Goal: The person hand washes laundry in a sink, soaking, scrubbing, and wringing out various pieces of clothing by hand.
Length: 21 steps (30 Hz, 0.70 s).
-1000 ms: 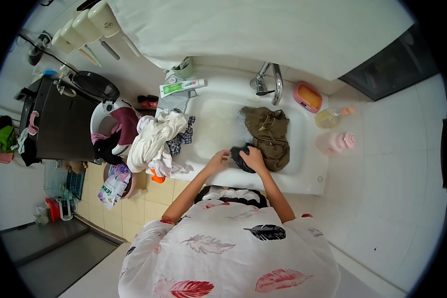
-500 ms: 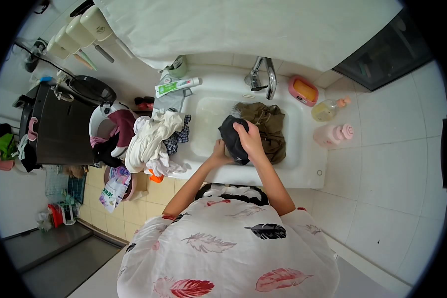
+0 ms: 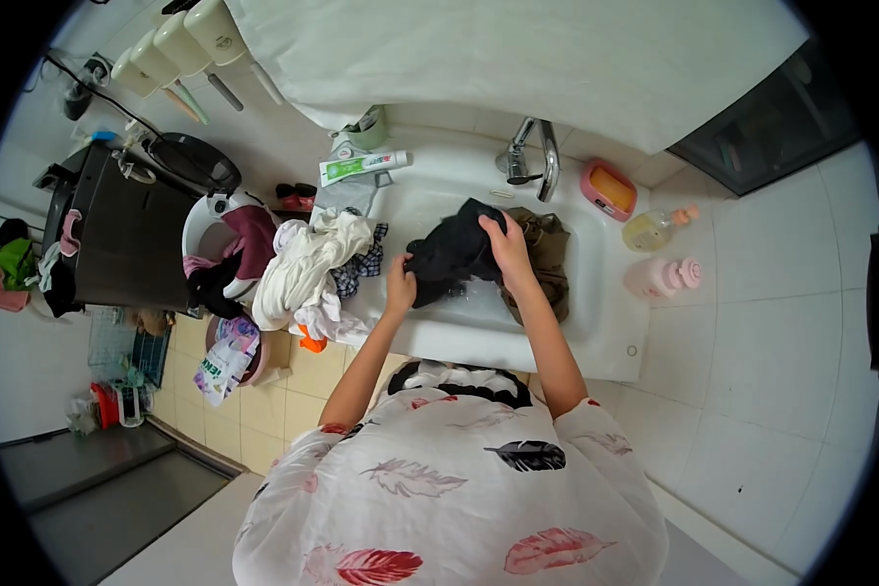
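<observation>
A black cloth [image 3: 457, 246] is spread between my two hands over the white sink [image 3: 606, 332]. Its left edge is gripped by my left hand [image 3: 400, 283], fingers closed. My right hand [image 3: 505, 249] pinches the upper right part, with the thumb on top. Behind and right of the black cloth lies an olive-brown garment [image 3: 547, 259] in the sink, partly covered by the cloth and my right hand. Shallow water [image 3: 474, 303] shows below the black cloth.
White clothes [image 3: 313, 264] and a checked cloth [image 3: 363, 269] lie on the sink's left edge. Toothpaste [image 3: 361, 167] rests behind them. A faucet [image 3: 547, 161] stands at the back; a pink soap dish [image 3: 608, 188], pump bottle [image 3: 654, 230] and pink bottle [image 3: 662, 277] are at the right.
The black cloth has gone from a bunched shape to a wider, opened one. My left hand has moved left and up with its edge, away from my right hand.
</observation>
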### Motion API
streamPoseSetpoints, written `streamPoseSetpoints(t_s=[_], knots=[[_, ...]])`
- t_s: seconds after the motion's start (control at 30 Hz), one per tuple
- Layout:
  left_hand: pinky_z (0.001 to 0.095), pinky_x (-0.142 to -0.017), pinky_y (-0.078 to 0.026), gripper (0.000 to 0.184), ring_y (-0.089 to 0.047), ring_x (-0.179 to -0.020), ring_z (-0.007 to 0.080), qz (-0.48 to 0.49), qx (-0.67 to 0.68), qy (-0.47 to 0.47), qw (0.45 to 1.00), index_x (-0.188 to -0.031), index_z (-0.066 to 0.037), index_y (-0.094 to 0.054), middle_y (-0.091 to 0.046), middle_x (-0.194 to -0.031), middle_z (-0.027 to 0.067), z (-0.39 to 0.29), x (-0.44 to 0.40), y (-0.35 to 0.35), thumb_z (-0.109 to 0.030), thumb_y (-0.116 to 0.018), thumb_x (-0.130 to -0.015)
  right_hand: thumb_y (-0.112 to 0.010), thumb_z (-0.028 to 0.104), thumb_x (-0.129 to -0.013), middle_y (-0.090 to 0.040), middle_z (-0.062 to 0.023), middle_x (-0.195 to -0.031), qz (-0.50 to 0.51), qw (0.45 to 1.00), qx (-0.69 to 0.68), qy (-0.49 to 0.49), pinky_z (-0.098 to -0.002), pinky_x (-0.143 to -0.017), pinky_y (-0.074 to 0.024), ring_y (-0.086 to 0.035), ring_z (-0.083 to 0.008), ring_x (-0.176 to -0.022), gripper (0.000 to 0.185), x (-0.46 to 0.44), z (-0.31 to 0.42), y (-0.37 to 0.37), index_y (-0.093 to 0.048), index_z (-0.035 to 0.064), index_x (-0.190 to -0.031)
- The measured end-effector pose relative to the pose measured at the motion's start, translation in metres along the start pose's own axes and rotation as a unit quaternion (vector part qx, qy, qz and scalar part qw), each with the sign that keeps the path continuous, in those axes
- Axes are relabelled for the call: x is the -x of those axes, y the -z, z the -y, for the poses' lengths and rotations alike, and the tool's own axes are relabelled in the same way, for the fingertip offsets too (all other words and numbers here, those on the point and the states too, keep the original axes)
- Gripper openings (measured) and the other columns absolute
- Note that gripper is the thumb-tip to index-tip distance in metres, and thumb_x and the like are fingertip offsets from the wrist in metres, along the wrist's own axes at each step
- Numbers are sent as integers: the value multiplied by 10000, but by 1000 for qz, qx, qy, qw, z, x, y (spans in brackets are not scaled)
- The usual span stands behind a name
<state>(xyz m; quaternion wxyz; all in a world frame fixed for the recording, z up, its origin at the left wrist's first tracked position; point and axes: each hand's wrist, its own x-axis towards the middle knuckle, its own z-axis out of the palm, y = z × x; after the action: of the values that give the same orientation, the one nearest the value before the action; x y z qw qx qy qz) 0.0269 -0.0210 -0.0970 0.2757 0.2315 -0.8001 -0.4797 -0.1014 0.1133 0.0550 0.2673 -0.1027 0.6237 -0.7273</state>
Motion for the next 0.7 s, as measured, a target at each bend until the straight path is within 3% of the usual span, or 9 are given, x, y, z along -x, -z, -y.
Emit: streamPoseSetpoints(t_s=[0.2, 0.27, 0.3, 0.33, 0.43, 0.47, 0.53, 0.63, 0.7], knots=[[345, -848, -366, 468, -481, -940, 344, 29, 3, 7, 1000, -1001, -2, -513, -511, -982, 199, -3, 3, 9, 118, -347, -580, -520, 238, -792, -554, -73, -868, -58, 990, 122, -45, -252, -728, -376, -494, -150, -775, 328, -2, -62, 57, -503, -37, -972], [334, -845, -370, 496, -489, -938, 337, 48, -9, 6, 999, -1014, -27, -523, -515, -993, 190, -12, -1, 11, 124, -353, -573, -511, 259, -791, -548, -138, -888, -58, 948, 312, -8, -285, -725, -388, -514, -218, -781, 366, -2, -86, 74, -485, -57, -975], [322, -842, -374, 526, -497, -935, 330, 64, -22, 4, 998, -1026, -53, -533, -518, -1004, 182, -13, -2, 10, 131, -359, -566, -527, 254, -771, -539, -184, -858, -100, 913, 385, 89, -324, -741, -395, -524, -294, -794, 373, 1, -98, 74, -476, -75, -939], [322, -842, -374, 526, -497, -935, 330, 67, -21, 4, 998, -1026, -53, -533, -518, -1004, 182, -13, -3, 9, 131, -359, -566, -579, 210, -719, -515, -210, -902, -50, 917, 395, 29, -348, -776, -389, -506, -343, -859, 426, 2, -106, 81, -429, -60, -1011], [382, -876, -345, 570, -444, -1027, 323, 150, -125, -84, 977, -1088, -113, -510, -467, -1122, 148, -8, -3, 2, 113, -407, -575, -606, 96, -637, -374, -261, -1099, -31, 896, 423, 132, -379, -841, -345, -396, -385, -1009, 655, 15, -129, 73, -264, 18, -1190], [417, -902, -308, 597, -371, -1101, 321, 178, -202, -79, 960, -1138, -130, -467, -394, -1198, 145, -13, 1, -2, 79, -460, -579, -606, 122, -635, -338, -246, -1153, -10, 874, 481, 70, -427, -880, -298, -337, -368, -1079, 675, 22, -128, 65, -271, 27, -1212], [453, -928, -271, 642, -298, -1176, 319, 208, -276, -69, 936, -1188, -148, -424, -320, -1274, 142, -23, 3, -6, 46, -514, -582, -617, 181, -641, -279, -230, -1231, 16, 768, 633, 96, -478, -913, -244, -241, -347, -1175, 717, 34, -129, 47, -259, 51, -1250], [543, -954, -141, 815, -113, -1255, 332, 321, -330, -53, 886, -1288, -196, -256, -106, -1372, 119, -24, 2, -12, -160, -657, -579, -617, 237, -649, -219, -215, -1289, 123, 712, 684, 100, -506, -932, -195, -152, -327, -1232, 715, 37, -143, 37, -279, 87, -1261], [537, -960, -131, 816, -103, -1258, 330, 321, -340, -82, 880, -1292, -186, -251, -104, -1372, 125, -14, 6, -21, -186, -655, -583, -621, 237, -633, -256, -192, -1281, 154, 696, 690, 126, -512, -952, -181, -148, -324, -1242, 687, 33, -164, 37, -327, 146, -1247]])
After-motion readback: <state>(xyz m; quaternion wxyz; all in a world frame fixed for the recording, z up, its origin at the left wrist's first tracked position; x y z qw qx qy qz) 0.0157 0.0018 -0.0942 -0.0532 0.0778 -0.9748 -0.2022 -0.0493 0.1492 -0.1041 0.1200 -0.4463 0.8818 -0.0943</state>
